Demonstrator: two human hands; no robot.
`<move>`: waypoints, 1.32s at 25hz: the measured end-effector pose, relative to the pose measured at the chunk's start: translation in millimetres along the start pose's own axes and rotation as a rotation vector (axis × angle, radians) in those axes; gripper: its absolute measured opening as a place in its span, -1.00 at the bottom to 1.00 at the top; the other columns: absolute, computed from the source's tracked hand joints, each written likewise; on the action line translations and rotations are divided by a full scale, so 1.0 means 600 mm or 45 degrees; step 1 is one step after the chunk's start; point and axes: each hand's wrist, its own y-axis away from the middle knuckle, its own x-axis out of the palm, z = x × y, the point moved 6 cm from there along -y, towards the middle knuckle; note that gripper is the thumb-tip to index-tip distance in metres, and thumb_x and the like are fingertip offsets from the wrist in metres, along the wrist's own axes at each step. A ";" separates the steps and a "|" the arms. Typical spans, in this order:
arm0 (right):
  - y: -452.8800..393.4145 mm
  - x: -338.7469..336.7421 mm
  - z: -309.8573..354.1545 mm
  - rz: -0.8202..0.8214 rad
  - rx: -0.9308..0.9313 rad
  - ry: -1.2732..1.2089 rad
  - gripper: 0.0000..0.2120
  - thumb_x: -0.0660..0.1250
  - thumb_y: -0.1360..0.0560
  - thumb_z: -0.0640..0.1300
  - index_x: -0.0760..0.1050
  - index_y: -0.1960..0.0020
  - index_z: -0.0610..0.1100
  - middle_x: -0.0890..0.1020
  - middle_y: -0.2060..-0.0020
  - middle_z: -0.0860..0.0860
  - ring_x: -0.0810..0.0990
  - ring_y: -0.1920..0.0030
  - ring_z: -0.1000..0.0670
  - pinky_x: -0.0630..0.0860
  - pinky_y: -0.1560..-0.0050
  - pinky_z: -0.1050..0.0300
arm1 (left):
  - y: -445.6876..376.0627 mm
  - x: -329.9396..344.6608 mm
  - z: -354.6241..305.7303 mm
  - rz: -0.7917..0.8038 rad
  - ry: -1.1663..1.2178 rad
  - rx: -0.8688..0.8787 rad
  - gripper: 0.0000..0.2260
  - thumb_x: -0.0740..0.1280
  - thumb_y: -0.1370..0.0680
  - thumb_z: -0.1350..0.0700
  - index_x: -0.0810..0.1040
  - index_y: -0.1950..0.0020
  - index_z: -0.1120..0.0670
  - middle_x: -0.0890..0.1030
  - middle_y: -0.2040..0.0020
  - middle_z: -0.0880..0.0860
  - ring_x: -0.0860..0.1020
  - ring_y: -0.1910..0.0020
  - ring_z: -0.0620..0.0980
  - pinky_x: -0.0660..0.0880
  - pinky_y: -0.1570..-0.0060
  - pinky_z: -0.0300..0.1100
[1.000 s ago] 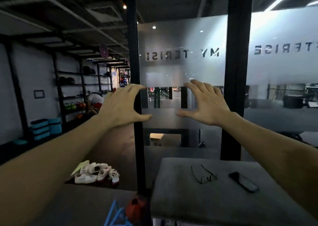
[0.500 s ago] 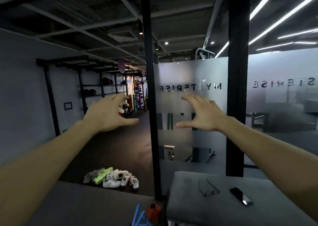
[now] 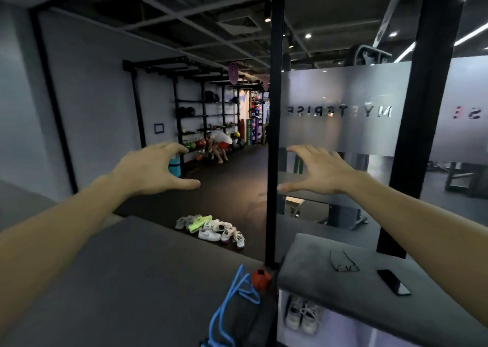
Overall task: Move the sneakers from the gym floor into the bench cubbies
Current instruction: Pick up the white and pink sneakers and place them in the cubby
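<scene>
Both the left hand point(image 3: 150, 168) and right hand point(image 3: 320, 171) hover spread and empty. The heap of white, grey and neon-green sneakers point(image 3: 210, 229) lies on the dark gym floor point(image 3: 237, 188) beyond the grey padded worktop point(image 3: 118, 280). Grabbing several at once risks dropping one; the black steel post point(image 3: 273, 135) could catch an elbow.

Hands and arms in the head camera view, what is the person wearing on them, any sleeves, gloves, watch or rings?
Nothing shows on them. The left hand and right hand are bare, with no gloves or rings that I can make out. Both forearms are uncovered right to the frame's edges: no sleeves, watch or wristbands in view.
</scene>
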 end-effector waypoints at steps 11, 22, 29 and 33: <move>-0.145 0.093 0.219 0.044 -0.079 -0.108 0.06 0.17 -0.15 0.60 0.01 -0.50 0.11 0.19 -0.49 0.03 0.19 -0.44 -0.10 0.22 -0.35 -0.25 | 0.035 0.032 0.239 0.080 -0.029 -0.095 -0.14 0.19 -0.24 -0.56 0.23 -0.42 -0.14 0.34 -0.41 -0.08 0.41 -0.28 0.00 0.40 -0.21 0.09; -0.378 0.266 0.337 0.122 0.075 -0.111 0.08 0.15 -0.12 0.61 0.00 -0.50 0.11 0.19 -0.49 0.02 0.21 -0.43 -0.11 0.22 -0.32 -0.24 | -0.165 0.189 0.469 0.126 0.013 0.059 -0.12 0.17 -0.22 -0.58 0.21 -0.43 -0.17 0.29 -0.46 -0.08 0.38 -0.33 0.01 0.38 -0.25 0.16; -0.600 0.393 0.285 0.152 0.142 -0.138 0.07 0.19 -0.15 0.60 0.01 -0.49 0.11 0.19 -0.48 0.03 0.21 -0.42 -0.12 0.22 -0.33 -0.25 | -0.403 0.328 0.544 0.172 0.081 0.127 -0.13 0.21 -0.22 -0.56 0.23 -0.43 -0.16 0.31 -0.44 -0.06 0.39 -0.31 0.01 0.41 -0.23 0.10; -0.746 0.461 0.248 0.172 0.197 -0.121 0.01 0.25 -0.20 0.55 0.03 -0.49 0.10 0.21 -0.47 0.00 0.22 -0.42 -0.14 0.22 -0.34 -0.25 | -0.543 0.408 0.585 0.192 0.097 0.182 -0.16 0.23 -0.26 -0.53 0.24 -0.43 -0.14 0.30 -0.45 -0.07 0.38 -0.34 0.01 0.40 -0.23 0.09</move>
